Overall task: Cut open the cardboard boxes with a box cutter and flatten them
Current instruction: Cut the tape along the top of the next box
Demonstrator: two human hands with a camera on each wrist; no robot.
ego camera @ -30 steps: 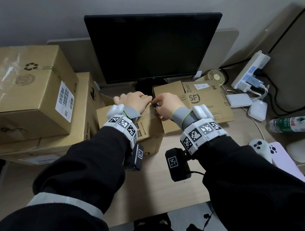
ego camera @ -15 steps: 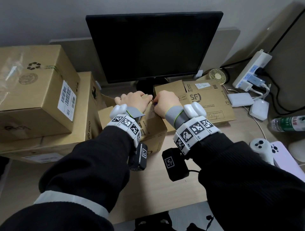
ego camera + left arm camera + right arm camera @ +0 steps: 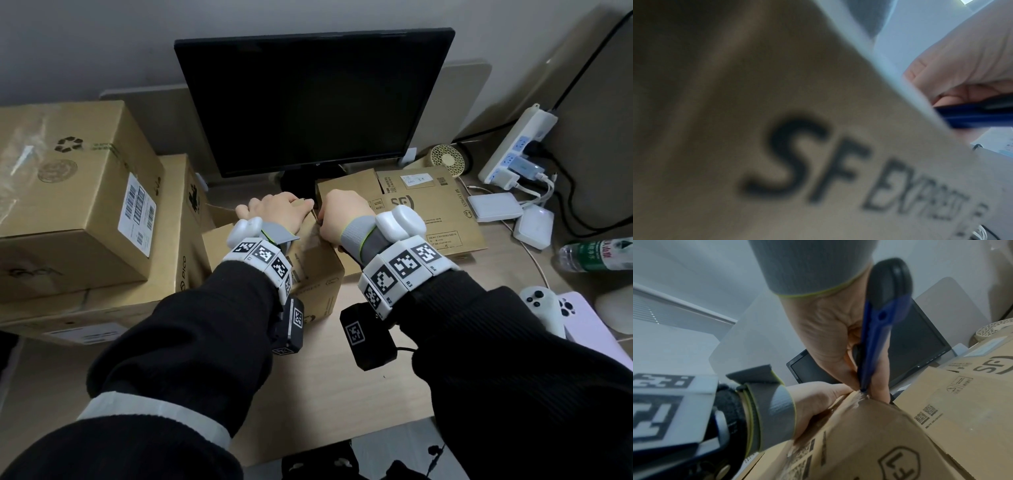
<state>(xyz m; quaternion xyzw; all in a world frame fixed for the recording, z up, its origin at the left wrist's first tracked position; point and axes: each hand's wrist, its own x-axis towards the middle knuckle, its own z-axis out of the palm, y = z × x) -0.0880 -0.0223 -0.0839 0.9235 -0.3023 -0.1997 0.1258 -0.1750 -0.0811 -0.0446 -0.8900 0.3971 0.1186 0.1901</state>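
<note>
Left hand point(image 3: 278, 211) lies flat, palm down; right hand point(image 3: 343, 216) – fingers curled – grips a box cutter point(image 3: 877, 331), both forearms extended forward.

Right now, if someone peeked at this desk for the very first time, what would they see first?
Probably the two hands meeting on top of the small cardboard box in the middle of the desk: the right hand grips a blue box cutter with its tip at the box's top seam, and the left hand rests on the lid beside it. Behind them looms the big dark monitor, with larger boxes stacked on the left.
</note>
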